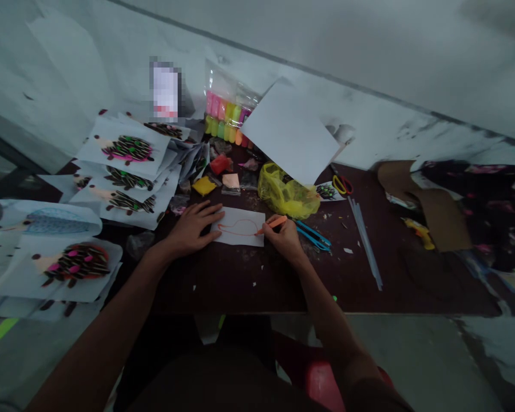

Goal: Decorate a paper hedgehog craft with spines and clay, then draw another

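A small white paper point(240, 237) lies on the dark table, with a curved orange outline drawn on it. My left hand point(193, 228) rests flat with its fingers spread, the fingertips on the paper's left edge. At the right edge, my right hand point(285, 237) holds an orange marker point(277, 222), its tip touching the paper near the end of the outline. A blue cutter-like tool point(313, 234) lies just right of my right hand. Behind the paper are a yellow plastic bag point(283, 191) and packets of red, yellow and pale clay point(230, 182).
Hedgehog pictures point(129, 149) are stacked at the left. Bagged colourful clay point(225, 117) and a large white sheet point(292, 131) stand by the wall. Scissors point(341, 184), clear sticks point(366, 243), brown cardboard point(440, 212) and a yellow glue gun point(420, 233) are at the right.
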A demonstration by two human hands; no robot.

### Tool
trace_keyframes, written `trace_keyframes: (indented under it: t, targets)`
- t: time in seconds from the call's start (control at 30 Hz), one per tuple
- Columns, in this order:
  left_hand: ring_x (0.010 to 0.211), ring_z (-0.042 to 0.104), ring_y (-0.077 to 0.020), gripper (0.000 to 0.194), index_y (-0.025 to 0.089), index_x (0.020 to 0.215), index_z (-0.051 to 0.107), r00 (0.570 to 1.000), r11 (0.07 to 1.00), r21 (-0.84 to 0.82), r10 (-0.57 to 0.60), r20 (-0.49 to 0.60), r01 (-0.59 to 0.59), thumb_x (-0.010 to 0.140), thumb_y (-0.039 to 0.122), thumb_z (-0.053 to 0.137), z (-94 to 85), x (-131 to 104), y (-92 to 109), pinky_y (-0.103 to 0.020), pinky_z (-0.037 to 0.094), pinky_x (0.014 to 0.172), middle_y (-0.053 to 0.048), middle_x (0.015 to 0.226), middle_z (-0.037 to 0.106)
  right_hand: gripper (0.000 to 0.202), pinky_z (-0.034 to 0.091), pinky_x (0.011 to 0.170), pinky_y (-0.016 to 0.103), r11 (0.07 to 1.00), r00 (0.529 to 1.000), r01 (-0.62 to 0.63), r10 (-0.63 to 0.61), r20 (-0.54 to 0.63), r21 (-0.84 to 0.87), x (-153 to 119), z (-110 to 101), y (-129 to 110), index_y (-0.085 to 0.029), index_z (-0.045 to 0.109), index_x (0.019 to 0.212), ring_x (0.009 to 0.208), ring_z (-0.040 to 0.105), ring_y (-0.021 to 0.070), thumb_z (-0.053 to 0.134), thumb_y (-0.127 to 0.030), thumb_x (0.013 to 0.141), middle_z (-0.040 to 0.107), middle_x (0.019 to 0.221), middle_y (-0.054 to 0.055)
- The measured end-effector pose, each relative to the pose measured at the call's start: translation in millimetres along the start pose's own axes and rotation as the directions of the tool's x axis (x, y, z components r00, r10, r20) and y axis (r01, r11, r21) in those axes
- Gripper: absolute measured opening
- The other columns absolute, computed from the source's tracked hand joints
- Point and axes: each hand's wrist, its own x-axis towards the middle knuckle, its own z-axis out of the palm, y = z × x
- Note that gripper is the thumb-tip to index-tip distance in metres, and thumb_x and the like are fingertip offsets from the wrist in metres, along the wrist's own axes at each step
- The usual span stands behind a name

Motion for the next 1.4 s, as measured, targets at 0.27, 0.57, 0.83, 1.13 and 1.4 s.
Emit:
trace_keyframes:
  t: [0.27,0.57,0.83,1.13,1.4]
  targets:
    - [0.151,0.030,-0.0340,0.057,0.029,0.146,0.054,1.000,1.000,0.002,0.006,0.014,-0.006,0.093,0.051,0.049,-0.8,0.0,-0.2,-0.056,0.027,0.121,-0.002,0.160,0.043,0.016,0.039,0.053,0.024,1.000,1.000,0.003,-0.003,0.001,-0.009,-0.5,-0.3,-3.7,-0.019,0.061,0.066,0.054,0.052,0.0128,0.060,-0.031,0.077,0.063,0.060,0.000]
    - [0.150,0.031,-0.0326,0.058,0.030,0.144,0.056,1.000,1.000,-0.011,-0.001,-0.003,0.001,0.094,0.056,0.046,0.9,-0.3,-1.2,-0.054,0.027,0.121,-0.001,0.160,0.044,0.017,0.035,0.050,0.023,1.000,1.000,0.006,-0.007,-0.026,-0.030,0.1,-2.3,-3.6,-0.019,0.061,0.065,0.052,0.047,0.0111,0.060,-0.032,0.076,0.058,0.057,-0.002]
    - [0.150,0.031,-0.0341,0.061,0.027,0.149,0.051,1.000,1.000,-0.019,0.001,-0.002,-0.001,0.093,0.052,0.049,-0.9,-0.1,0.6,-0.056,0.028,0.120,-0.004,0.160,0.044,0.017,0.037,0.052,0.025,0.999,0.993,0.037,-0.036,-0.116,0.011,-1.4,0.1,-0.2,-0.020,0.061,0.067,0.053,0.050,0.0124,0.061,-0.034,0.077,0.060,0.059,-0.001]
    - [0.151,0.030,-0.0346,0.061,0.028,0.148,0.052,1.000,1.000,-0.010,-0.008,0.021,0.009,0.091,0.049,0.053,-1.6,1.0,-0.7,-0.056,0.028,0.121,-0.003,0.161,0.043,0.020,0.052,0.068,0.028,0.980,0.990,0.134,-0.138,0.013,0.149,-4.5,20.4,-15.0,-0.020,0.071,0.075,0.073,0.067,0.0172,0.064,-0.036,0.085,0.073,0.079,0.005]
    - [0.151,0.030,-0.0336,0.060,0.026,0.147,0.054,1.000,1.000,-0.022,-0.019,0.016,0.019,0.092,0.052,0.052,-2.0,1.1,1.3,-0.055,0.026,0.122,-0.005,0.161,0.042,0.022,0.051,0.063,0.027,0.968,0.952,0.243,-0.251,0.172,0.069,2.4,45.2,-26.1,-0.021,0.078,0.086,0.069,0.066,0.0148,0.065,-0.037,0.091,0.077,0.095,0.007]
